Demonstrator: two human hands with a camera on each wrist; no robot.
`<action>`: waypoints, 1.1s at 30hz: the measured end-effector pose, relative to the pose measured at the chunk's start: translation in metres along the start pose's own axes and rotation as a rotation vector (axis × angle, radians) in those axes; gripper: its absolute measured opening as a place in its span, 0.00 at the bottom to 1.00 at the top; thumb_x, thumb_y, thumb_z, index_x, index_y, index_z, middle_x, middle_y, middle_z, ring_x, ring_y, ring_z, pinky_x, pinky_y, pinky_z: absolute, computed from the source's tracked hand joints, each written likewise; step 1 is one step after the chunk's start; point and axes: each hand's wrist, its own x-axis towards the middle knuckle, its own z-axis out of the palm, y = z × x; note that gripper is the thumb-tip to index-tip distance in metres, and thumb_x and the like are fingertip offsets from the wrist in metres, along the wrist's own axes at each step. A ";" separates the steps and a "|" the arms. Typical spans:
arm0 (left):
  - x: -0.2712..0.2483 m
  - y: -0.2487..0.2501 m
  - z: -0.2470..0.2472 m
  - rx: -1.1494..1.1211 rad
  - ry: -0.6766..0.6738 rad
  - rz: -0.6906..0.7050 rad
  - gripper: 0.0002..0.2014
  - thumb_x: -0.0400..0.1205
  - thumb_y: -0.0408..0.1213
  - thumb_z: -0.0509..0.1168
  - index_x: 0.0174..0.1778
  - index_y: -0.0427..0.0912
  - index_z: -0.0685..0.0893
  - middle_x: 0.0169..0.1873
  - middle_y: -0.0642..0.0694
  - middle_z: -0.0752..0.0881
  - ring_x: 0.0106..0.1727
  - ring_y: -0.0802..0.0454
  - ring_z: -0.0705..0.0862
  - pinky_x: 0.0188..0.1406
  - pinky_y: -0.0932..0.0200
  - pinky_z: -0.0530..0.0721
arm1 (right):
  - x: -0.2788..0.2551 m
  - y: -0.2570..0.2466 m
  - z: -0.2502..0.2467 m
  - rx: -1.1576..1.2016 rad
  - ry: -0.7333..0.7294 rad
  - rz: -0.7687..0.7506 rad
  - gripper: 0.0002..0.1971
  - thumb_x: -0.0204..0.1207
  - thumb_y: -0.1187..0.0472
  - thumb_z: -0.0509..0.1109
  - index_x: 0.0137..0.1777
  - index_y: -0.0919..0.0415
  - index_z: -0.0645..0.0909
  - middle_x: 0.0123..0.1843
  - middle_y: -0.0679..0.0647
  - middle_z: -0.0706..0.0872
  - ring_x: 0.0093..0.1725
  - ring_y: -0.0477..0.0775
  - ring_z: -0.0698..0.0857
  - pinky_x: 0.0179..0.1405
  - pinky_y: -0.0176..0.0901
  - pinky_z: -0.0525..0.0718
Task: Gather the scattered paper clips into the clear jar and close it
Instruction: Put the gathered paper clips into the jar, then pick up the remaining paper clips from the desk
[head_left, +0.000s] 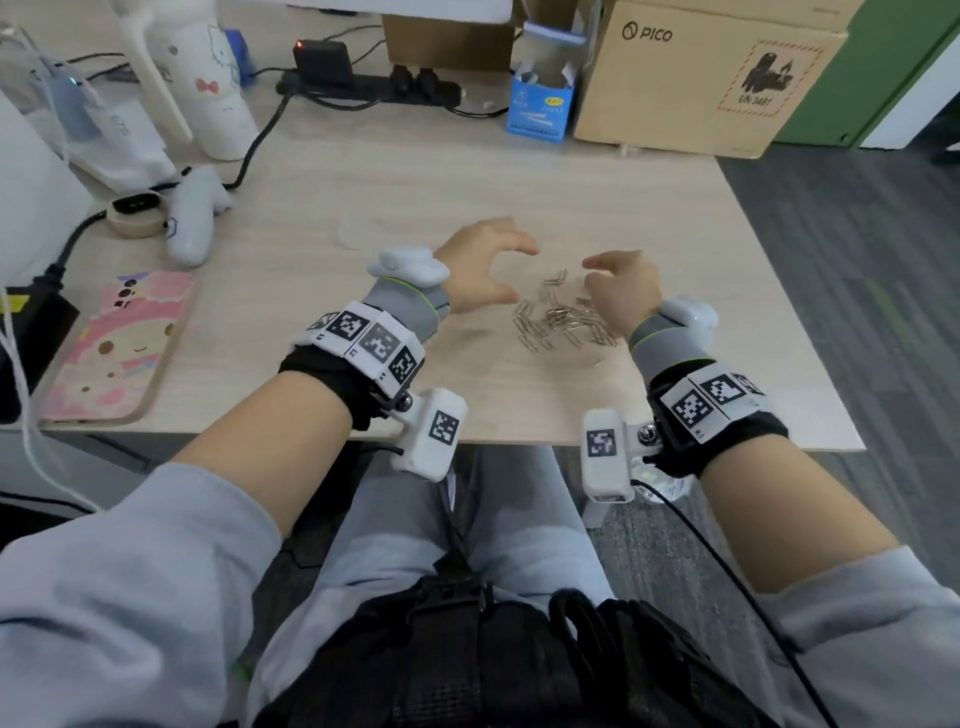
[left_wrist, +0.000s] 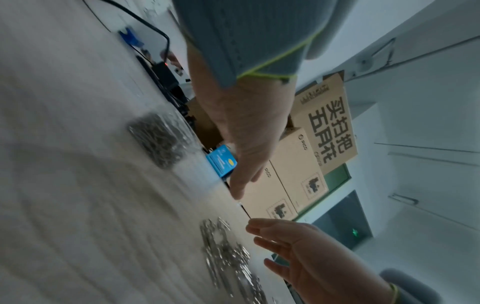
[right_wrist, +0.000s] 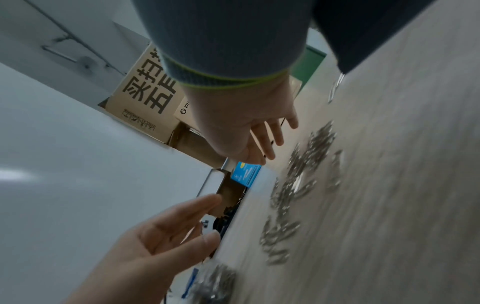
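A pile of silver paper clips (head_left: 558, 322) lies scattered on the light wooden table (head_left: 311, 291), between my two hands. My left hand (head_left: 519, 273) hovers just left of the pile, its fingers and thumb loosely curved and holding nothing. My right hand (head_left: 589, 275) hovers at the right side of the pile, fingers also relaxed and empty. The clear jar (left_wrist: 158, 142), partly filled with clips, stands beyond my left hand and also shows blurred in the right wrist view as the jar (right_wrist: 215, 286). In the head view my left hand hides it.
A blue clip box (head_left: 540, 104) and a PICO cardboard box (head_left: 711, 78) stand at the back. A power strip (head_left: 363, 85), white bottle (head_left: 218, 78), white controller (head_left: 195, 218) and pink-cased phone (head_left: 114, 348) occupy the left. The table's front edge (head_left: 519, 441) is near my wrists.
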 end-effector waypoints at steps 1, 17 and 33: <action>0.004 0.005 0.006 0.011 -0.062 -0.006 0.29 0.73 0.32 0.72 0.71 0.37 0.75 0.75 0.41 0.72 0.82 0.46 0.59 0.77 0.59 0.57 | 0.000 0.004 -0.003 -0.045 0.006 0.001 0.19 0.74 0.67 0.61 0.62 0.58 0.84 0.62 0.58 0.86 0.54 0.59 0.85 0.59 0.43 0.82; 0.027 0.026 0.051 -0.002 -0.138 -0.069 0.18 0.79 0.40 0.66 0.64 0.40 0.81 0.65 0.40 0.82 0.67 0.43 0.79 0.67 0.54 0.74 | -0.014 0.039 -0.029 -0.059 -0.123 -0.043 0.17 0.67 0.67 0.76 0.57 0.63 0.87 0.44 0.52 0.82 0.43 0.49 0.79 0.41 0.34 0.75; 0.019 0.013 0.053 -0.042 -0.047 -0.132 0.26 0.64 0.40 0.80 0.58 0.40 0.85 0.47 0.44 0.84 0.37 0.55 0.79 0.40 0.75 0.75 | -0.013 0.064 -0.042 -0.192 0.124 0.066 0.15 0.71 0.70 0.61 0.49 0.62 0.88 0.49 0.59 0.90 0.48 0.57 0.84 0.37 0.34 0.74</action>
